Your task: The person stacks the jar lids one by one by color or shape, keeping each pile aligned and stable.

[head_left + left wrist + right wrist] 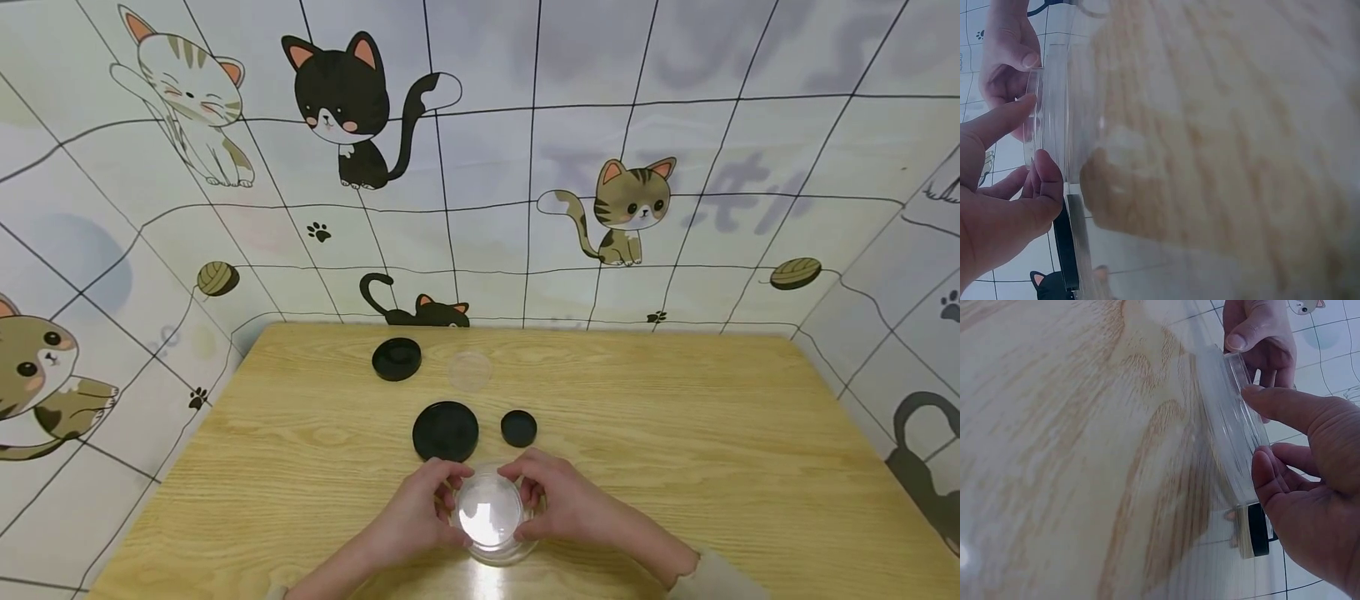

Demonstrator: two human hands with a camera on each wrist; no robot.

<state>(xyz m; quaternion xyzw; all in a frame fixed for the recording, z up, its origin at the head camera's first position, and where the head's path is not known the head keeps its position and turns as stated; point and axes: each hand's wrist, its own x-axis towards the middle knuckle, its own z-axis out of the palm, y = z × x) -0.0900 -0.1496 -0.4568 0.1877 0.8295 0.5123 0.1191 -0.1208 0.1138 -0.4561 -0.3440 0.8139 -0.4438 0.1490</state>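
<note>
Small clear dish: upper piece of the stack (490,508), near side of the counter, a little left of midway between its side edges; bright glare across its face.
Wide clear dish: beneath the small one (517,557), its rim showing all round the front; on the wood.
Left grip: left hand (422,510) pinches the small dish's left side, thumb and fingers at the rim.
Right grip: right hand (568,502) pinches the same dish's right side, much the same hold.
Done, as I judge it: the small dish brought over the wide one, roughly centred.
Left, as I judge it: seating and release. Whether the upper piece bears fully on the lower, cannot tell; both hands have yet to let go. Four round pieces lie outside the stack.
Large black dish: just beyond the left hand (446,432), toward the back edge; touching the hand or not, cannot tell.
Small black dish: to its right, apart from it (519,428), beyond the right hand.
Rear black dish: near the back edge, toward the back left corner (397,359); raised rim visible.
Clear disc: just right of that, apart (470,372); faint, depth unreadable.
Counter: pale wood grain (675,417); front edge out of sight.
Backdrop: cat-print wall covering (495,242) along the back edge and both sides.
</note>
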